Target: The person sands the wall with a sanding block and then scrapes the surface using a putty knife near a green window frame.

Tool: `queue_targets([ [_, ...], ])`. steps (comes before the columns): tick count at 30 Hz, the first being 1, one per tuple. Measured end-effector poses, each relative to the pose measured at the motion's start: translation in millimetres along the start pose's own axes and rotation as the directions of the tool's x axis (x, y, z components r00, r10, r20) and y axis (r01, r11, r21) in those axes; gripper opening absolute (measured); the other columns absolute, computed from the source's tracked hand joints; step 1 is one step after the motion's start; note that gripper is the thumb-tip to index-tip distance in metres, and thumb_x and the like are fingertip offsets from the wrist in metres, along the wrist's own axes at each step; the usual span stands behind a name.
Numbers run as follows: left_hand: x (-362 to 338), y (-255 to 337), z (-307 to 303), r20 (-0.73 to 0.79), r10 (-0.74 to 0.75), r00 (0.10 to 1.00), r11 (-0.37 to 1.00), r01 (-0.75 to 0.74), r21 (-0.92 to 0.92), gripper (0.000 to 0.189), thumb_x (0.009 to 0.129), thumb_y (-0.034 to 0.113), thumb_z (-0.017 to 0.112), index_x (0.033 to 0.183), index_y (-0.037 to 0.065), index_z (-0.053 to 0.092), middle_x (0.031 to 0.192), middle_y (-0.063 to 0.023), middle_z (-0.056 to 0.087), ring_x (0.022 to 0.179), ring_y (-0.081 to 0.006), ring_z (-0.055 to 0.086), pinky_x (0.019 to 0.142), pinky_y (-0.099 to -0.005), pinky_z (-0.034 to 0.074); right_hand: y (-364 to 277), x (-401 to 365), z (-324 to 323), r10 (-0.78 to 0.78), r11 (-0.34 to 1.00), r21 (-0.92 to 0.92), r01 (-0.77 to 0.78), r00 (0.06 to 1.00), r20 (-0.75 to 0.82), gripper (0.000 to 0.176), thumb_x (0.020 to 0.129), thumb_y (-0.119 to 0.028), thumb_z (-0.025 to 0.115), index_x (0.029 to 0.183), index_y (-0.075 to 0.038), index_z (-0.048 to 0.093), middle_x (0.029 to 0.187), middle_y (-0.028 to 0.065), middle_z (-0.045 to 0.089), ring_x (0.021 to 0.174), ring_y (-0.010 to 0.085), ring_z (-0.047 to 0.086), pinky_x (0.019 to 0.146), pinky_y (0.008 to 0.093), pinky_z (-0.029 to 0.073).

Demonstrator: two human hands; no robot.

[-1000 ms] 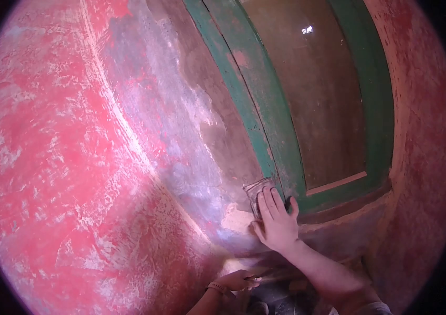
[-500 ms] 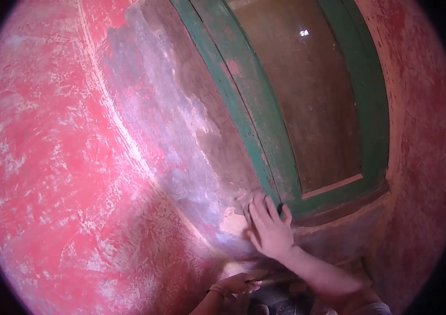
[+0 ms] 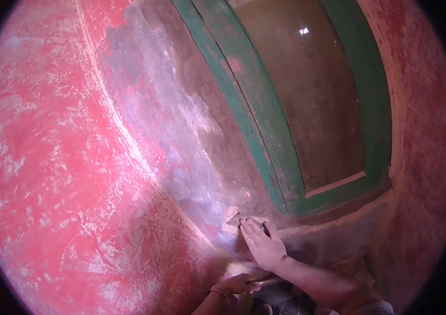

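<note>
My right hand point(image 3: 266, 248) is closed on a putty knife point(image 3: 236, 218), its fingers along the blade and a dark handle end showing by the thumb. The blade lies against a pale patch point(image 3: 230, 227) on the wall, just below the window's lower left corner. Lower down, my left hand point(image 3: 237, 284), with a band on the wrist, is closed around a thin dark object point(image 3: 255, 281); I cannot tell what it is.
A green window frame point(image 3: 278, 131) holds a brownish glass pane point(image 3: 317, 105). Grey and brown bare plaster point(image 3: 181, 131) runs down beside it. The wall to the left point(image 3: 65, 173) has worn red paint, with a pale ridge between.
My right hand has moved down and slightly left, from the frame's lower corner onto the pale patch, so the knife blade now shows. My left hand has stayed about where it was.
</note>
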State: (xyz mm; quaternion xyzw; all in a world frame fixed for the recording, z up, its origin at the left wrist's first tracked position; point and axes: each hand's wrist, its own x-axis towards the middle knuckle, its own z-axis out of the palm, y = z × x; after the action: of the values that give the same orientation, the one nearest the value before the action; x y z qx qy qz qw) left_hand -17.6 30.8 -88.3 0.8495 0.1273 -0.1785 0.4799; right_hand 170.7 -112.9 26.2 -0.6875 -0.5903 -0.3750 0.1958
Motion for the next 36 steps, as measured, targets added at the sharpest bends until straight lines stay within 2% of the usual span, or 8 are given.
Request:
queue_targets([
  [7,-19,34,-5,-0.014,-0.036,0.999,0.999,0.036,0.005,0.036,0.105,0.039,0.074,0.113,0.004,0.08,0.089,-0.0008,0.073,0.082,-0.0122,0.065,0.077,-0.0314,0.054,13,32,-42,0.313,0.942,0.175,-0.287,0.939,-0.141,0.085,0.091,-0.036,0.074,0.161,0.002,0.046,0.171,0.0236,0.04,0.16,0.034,0.039,0.12,0.0641,0.032],
  [11,-8,10,-6,0.028,-0.002,1.0,0.999,0.001,0.034,0.036,0.105,0.039,0.075,0.114,0.004,0.08,0.088,-0.0007,0.073,0.082,-0.012,0.066,0.077,-0.0317,0.055,8,-6,-8,-0.017,0.997,0.077,0.008,0.993,0.119,0.086,0.092,-0.036,0.074,0.164,-0.001,0.043,0.176,0.0162,0.037,0.16,0.0286,0.039,0.122,0.0623,0.03],
  [18,-4,19,0,-0.007,0.005,1.0,0.999,-0.005,0.032,0.035,0.104,0.038,0.075,0.108,0.004,0.079,0.088,-0.0017,0.072,0.082,-0.0141,0.066,0.078,-0.0326,0.055,11,36,-44,0.298,0.948,0.154,-0.279,0.947,-0.12,0.083,0.092,-0.037,0.076,0.163,-0.004,0.046,0.173,0.0129,0.042,0.16,0.0238,0.04,0.12,0.0609,0.034],
  [22,-1,13,-3,0.024,0.009,1.0,0.997,-0.011,0.078,0.035,0.104,0.038,0.076,0.106,0.004,0.078,0.088,-0.0022,0.072,0.083,-0.0144,0.066,0.077,-0.0329,0.054,5,2,-23,-0.002,0.998,0.057,-0.006,0.991,0.13,0.083,0.093,-0.037,0.074,0.164,-0.004,0.044,0.172,0.0142,0.042,0.159,0.0247,0.041,0.12,0.062,0.033],
  [25,-1,14,-5,0.035,0.004,0.999,0.997,-0.007,0.072,0.035,0.104,0.039,0.076,0.105,0.003,0.077,0.087,-0.0021,0.072,0.082,-0.0143,0.065,0.077,-0.0327,0.053,7,22,-37,0.148,0.965,0.224,-0.139,0.989,-0.027,0.082,0.094,-0.036,0.073,0.164,-0.004,0.044,0.172,0.0139,0.042,0.159,0.0242,0.04,0.12,0.0621,0.033],
  [28,-7,26,-3,0.023,-0.041,0.999,0.998,0.04,0.055,0.037,0.104,0.039,0.075,0.105,0.003,0.077,0.086,-0.0021,0.071,0.082,-0.0144,0.064,0.076,-0.0323,0.052,18,44,-51,0.279,0.95,0.179,-0.254,0.951,-0.133,0.082,0.093,-0.034,0.074,0.164,-0.005,0.044,0.172,0.0127,0.042,0.159,0.0238,0.041,0.12,0.062,0.033],
  [32,-4,15,-1,0.013,-0.024,1.0,0.997,0.023,0.07,0.038,0.104,0.04,0.074,0.106,0.002,0.078,0.087,-0.0018,0.071,0.082,-0.0141,0.063,0.076,-0.0315,0.051,8,7,-13,0.057,0.99,0.126,-0.062,0.997,0.047,0.079,0.092,-0.032,0.074,0.161,-0.005,0.047,0.171,0.0142,0.043,0.157,0.0252,0.043,0.117,0.0635,0.035],
  [36,0,11,-3,0.031,-0.023,0.999,0.999,0.021,0.049,0.038,0.104,0.041,0.074,0.105,0.004,0.077,0.088,-0.0013,0.072,0.082,-0.0137,0.063,0.077,-0.0317,0.052,11,28,-36,0.184,0.962,0.224,-0.156,0.977,-0.112,0.077,0.092,-0.031,0.072,0.16,-0.005,0.05,0.171,0.0128,0.044,0.157,0.0241,0.043,0.116,0.0624,0.037],
])
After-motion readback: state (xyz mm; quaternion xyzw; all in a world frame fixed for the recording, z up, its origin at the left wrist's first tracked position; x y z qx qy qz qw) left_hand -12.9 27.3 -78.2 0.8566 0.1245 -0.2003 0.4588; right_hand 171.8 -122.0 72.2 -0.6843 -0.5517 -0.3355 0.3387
